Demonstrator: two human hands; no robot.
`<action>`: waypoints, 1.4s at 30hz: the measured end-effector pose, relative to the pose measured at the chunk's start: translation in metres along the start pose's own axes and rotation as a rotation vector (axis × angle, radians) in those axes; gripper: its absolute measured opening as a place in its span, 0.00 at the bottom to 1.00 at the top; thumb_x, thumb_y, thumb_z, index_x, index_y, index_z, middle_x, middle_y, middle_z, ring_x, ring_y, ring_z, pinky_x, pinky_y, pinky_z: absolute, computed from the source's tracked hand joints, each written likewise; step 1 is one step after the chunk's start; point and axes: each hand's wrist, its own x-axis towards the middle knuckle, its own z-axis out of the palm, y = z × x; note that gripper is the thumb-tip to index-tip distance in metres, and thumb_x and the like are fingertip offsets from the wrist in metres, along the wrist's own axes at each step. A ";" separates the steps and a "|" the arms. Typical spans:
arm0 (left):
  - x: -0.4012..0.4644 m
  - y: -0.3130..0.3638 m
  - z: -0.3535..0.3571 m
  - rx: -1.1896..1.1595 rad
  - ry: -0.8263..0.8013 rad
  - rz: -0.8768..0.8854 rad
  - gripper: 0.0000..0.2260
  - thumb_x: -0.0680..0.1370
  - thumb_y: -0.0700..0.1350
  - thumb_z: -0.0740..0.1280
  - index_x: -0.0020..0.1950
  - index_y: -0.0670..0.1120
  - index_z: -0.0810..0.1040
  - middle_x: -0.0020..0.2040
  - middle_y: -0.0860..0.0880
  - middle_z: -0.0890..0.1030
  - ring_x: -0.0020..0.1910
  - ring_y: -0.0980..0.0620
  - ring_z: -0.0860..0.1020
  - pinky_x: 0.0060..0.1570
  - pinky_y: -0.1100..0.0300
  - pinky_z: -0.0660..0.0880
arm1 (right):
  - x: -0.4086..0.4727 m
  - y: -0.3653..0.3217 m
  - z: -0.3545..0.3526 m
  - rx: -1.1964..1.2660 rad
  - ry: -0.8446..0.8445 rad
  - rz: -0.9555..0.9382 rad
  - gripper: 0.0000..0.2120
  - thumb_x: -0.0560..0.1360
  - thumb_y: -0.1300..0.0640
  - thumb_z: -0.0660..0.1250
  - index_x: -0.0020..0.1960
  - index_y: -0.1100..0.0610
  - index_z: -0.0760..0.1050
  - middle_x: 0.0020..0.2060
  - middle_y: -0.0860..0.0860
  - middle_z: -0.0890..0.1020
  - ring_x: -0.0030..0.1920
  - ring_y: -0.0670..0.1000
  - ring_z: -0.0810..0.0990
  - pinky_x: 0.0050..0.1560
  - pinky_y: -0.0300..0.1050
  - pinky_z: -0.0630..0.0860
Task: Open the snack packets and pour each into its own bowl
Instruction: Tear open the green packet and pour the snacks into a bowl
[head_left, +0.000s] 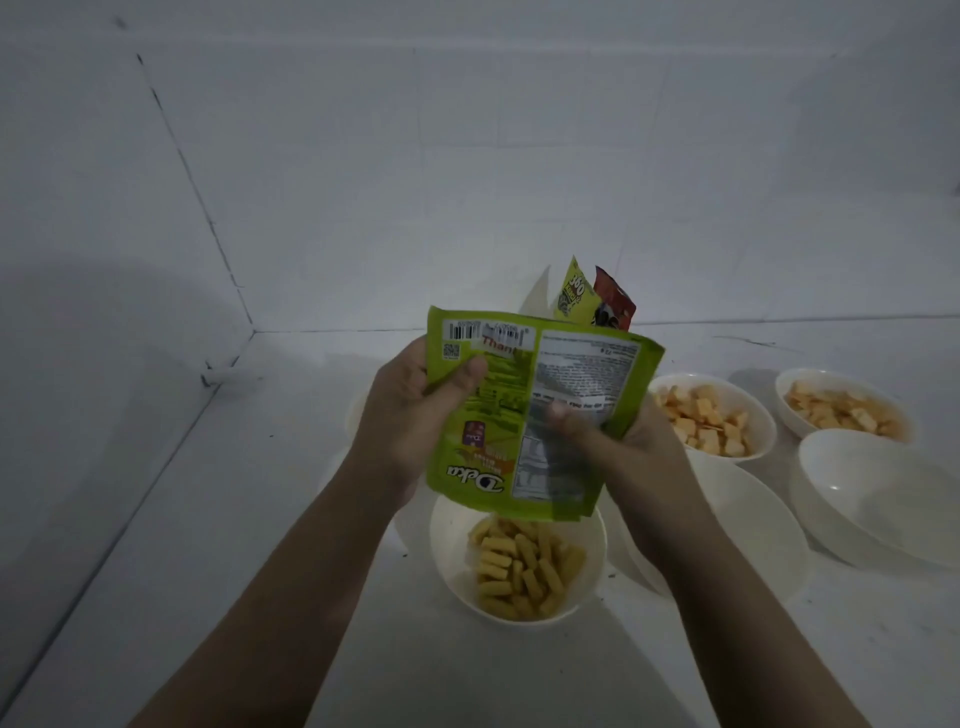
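Both hands hold a green snack packet (540, 395) upside down above a white bowl (452, 561) that has yellow stick snacks (522, 569) in it. My left hand (415, 415) grips the packet's left side, thumb on its face. My right hand (618, 441) grips its right side. The packet's lower end hangs just over the bowl. Behind the packet, a yellow-green packet (571, 293) and a red packet (615, 304) stand in a white bowl (537, 293) at the wall.
Two white bowls of orange square snacks sit at right (758, 410) and far right (789, 400). Two bowls with nothing in them stand nearer, one beside my right forearm (753, 525), one at the right edge (883, 499). White tiled walls close the back and left.
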 end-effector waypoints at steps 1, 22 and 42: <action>0.001 0.000 0.001 -0.016 0.013 -0.001 0.12 0.76 0.44 0.67 0.57 0.40 0.80 0.50 0.44 0.86 0.48 0.44 0.84 0.44 0.52 0.81 | 0.000 0.006 -0.001 -0.059 -0.042 0.041 0.15 0.74 0.56 0.71 0.60 0.55 0.79 0.51 0.50 0.87 0.51 0.50 0.86 0.53 0.52 0.83; -0.018 -0.036 -0.011 -0.377 0.412 -0.205 0.19 0.75 0.41 0.69 0.65 0.40 0.75 0.60 0.38 0.80 0.56 0.39 0.80 0.50 0.44 0.79 | 0.009 0.052 -0.028 0.029 -0.033 0.175 0.05 0.74 0.60 0.72 0.48 0.53 0.83 0.40 0.53 0.87 0.36 0.48 0.80 0.38 0.40 0.79; -0.034 -0.042 0.010 -0.438 0.518 -0.191 0.17 0.78 0.42 0.67 0.67 0.41 0.75 0.60 0.43 0.82 0.58 0.44 0.81 0.57 0.46 0.78 | -0.016 0.038 -0.011 0.039 0.046 0.168 0.10 0.77 0.61 0.68 0.58 0.55 0.80 0.43 0.54 0.87 0.42 0.53 0.86 0.38 0.47 0.82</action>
